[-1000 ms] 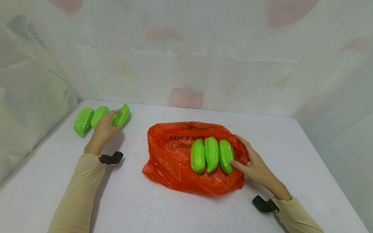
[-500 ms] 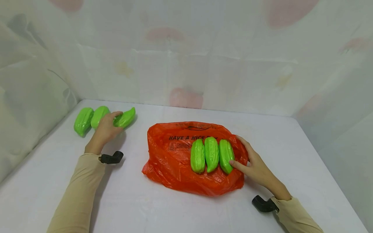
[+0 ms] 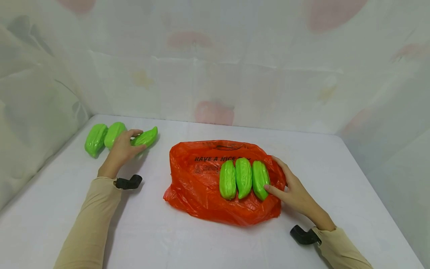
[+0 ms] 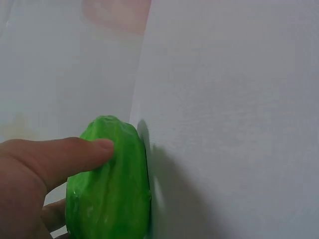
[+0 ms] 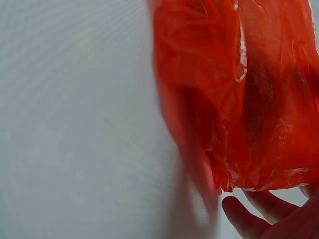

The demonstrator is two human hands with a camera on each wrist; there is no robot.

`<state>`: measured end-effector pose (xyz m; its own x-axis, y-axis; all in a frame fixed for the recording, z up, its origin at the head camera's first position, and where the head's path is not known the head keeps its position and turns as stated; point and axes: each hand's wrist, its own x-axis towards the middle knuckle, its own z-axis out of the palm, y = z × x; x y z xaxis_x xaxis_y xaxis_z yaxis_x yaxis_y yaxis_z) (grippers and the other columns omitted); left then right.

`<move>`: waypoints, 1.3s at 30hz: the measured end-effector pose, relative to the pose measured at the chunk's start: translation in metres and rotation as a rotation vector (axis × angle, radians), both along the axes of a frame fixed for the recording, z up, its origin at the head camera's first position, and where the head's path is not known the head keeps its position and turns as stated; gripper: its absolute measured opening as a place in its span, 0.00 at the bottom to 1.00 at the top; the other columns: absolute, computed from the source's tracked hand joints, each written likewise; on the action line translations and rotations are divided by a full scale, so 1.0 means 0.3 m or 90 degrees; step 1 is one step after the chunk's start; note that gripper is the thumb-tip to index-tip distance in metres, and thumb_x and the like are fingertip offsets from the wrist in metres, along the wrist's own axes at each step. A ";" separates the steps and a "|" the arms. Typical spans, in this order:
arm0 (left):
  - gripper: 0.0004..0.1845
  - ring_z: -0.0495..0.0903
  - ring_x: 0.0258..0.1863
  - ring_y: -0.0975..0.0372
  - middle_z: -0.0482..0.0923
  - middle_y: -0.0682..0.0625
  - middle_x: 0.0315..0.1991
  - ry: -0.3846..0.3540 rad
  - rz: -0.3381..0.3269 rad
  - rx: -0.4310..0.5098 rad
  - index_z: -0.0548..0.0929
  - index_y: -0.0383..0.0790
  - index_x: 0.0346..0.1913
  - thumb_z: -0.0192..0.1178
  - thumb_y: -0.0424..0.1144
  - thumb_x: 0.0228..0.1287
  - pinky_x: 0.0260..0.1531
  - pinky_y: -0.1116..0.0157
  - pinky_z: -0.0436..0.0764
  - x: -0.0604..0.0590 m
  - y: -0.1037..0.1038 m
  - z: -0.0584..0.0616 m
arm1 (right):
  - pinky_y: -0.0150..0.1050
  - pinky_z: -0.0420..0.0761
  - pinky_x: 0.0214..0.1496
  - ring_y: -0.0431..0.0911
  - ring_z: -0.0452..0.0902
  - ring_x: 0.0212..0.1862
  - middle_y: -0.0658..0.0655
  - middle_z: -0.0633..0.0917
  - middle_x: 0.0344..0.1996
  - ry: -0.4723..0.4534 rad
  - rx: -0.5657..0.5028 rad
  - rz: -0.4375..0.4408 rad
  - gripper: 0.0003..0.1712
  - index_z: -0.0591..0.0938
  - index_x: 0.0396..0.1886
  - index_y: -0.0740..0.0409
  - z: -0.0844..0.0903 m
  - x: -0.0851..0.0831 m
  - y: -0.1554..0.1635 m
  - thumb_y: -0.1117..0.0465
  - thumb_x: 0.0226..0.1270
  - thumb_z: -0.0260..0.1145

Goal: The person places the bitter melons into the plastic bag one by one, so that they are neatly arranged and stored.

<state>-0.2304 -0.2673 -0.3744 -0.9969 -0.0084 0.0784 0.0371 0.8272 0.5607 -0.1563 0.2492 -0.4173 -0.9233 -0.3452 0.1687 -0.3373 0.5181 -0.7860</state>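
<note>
Left hand [image 3: 121, 148] at far left of the white table [image 3: 188, 246], fingers curled round a green gourd [image 3: 145, 137], thumb pressed along its top in the left wrist view. Held gourd lying on the table, pointed tip toward the right. Two more green gourds just left of the hand: middle gourd [image 3: 113, 133] touching the hand, far-left gourd [image 3: 95, 139] beside it, both resting on the table near the left curtain [image 3: 30, 112].

Orange plastic bag [image 3: 198, 186] flat on the table at centre, black print "HAVE A NICE" readable on its far part, crumpled near edge. Three green gourds in a row on top of the bag, side by side and touching: left bag gourd [image 3: 227, 180], centre bag gourd [image 3: 243, 178], right bag gourd [image 3: 260, 180], all lengthwise near to far.

Right hand [image 3: 293, 192] on the right edge of the bag, fingers spread and relaxed, gripping nothing; index fingertip touching the right bag gourd's near end, other fingers resting on the bag. Right wrist view: only blurred orange film and fingertips at bottom right.

Beige sleeves on both forearms, black wrist mounts on both wrists. Pale patterned sheet behind the table.
</note>
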 end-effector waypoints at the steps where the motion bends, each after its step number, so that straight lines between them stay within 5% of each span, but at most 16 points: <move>1: 0.34 0.64 0.66 0.34 0.65 0.26 0.67 -0.005 0.001 0.001 0.64 0.27 0.70 0.63 0.36 0.65 0.64 0.38 0.64 0.000 0.000 -0.001 | 0.64 0.74 0.63 0.59 0.67 0.69 0.60 0.66 0.73 0.001 0.001 0.000 0.47 0.53 0.79 0.48 0.000 0.000 0.000 0.56 0.67 0.68; 16: 0.37 0.60 0.69 0.31 0.59 0.23 0.70 -0.057 0.003 -0.004 0.57 0.35 0.75 0.60 0.42 0.69 0.64 0.35 0.62 -0.001 0.005 -0.001 | 0.65 0.73 0.63 0.59 0.67 0.69 0.60 0.66 0.73 0.004 0.002 0.000 0.47 0.53 0.79 0.46 -0.002 0.001 0.001 0.56 0.67 0.69; 39: 0.36 0.70 0.63 0.35 0.67 0.23 0.65 0.036 -0.010 0.047 0.60 0.37 0.74 0.62 0.43 0.68 0.58 0.39 0.71 0.028 0.076 0.088 | 0.64 0.74 0.63 0.59 0.68 0.68 0.60 0.67 0.72 -0.001 0.005 -0.002 0.47 0.53 0.79 0.46 0.003 0.003 -0.001 0.56 0.67 0.68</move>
